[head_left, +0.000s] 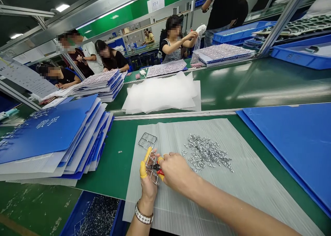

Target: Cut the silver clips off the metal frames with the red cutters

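Observation:
My left hand [148,180], with yellow finger cots on its fingertips, is closed around a small silvery plastic frame of parts, a sprue [155,179]. Red-handled cutting pliers [159,170] are gripped in my right hand [176,168], their dark jaws at the sprue. Another sprue [147,140] lies flat on the translucent sheet [219,201], just beyond my left hand. To the right of my hands a pile of small silvery parts [207,152] is spread on the same sheet. Part of the held sprue is hidden by my fingers.
Blue boards interleaved with white sheets [59,132] are stacked at the left. More blue boards [292,139] lie at the right. A blue bin [98,215] of dark scraps sits below the table edge. White sheets [160,92] rest beyond the rail; several people work across the bench.

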Motion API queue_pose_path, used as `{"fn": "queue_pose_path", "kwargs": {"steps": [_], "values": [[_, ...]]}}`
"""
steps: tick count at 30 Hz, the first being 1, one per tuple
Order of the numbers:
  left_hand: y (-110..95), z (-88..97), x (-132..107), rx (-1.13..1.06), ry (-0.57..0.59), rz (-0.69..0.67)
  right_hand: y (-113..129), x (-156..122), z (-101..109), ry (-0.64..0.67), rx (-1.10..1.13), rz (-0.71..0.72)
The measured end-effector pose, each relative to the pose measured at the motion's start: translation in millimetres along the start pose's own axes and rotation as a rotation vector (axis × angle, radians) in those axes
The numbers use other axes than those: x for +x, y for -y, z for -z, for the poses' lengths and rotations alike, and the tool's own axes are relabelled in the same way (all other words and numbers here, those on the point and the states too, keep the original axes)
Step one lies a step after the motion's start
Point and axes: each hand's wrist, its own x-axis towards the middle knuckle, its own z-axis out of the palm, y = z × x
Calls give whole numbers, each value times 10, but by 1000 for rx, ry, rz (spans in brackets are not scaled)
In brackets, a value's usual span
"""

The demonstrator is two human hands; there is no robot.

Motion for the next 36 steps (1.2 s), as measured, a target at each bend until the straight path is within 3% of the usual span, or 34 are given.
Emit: {"fn": "queue_pose_path", "kwargs": {"steps": [5, 12, 27, 36], "values": [[-35, -41, -31, -6, 20, 19, -26, -29, 102, 12, -42, 15], [-100, -171, -77, -75, 18, 38, -211, -6, 192, 1, -52, -92], [-30, -158, -76, 1, 46, 9, -220, 27, 177, 23, -69, -52], [-219, -152, -3, -120, 0, 51, -295, -102, 17, -13, -101, -117]]}}
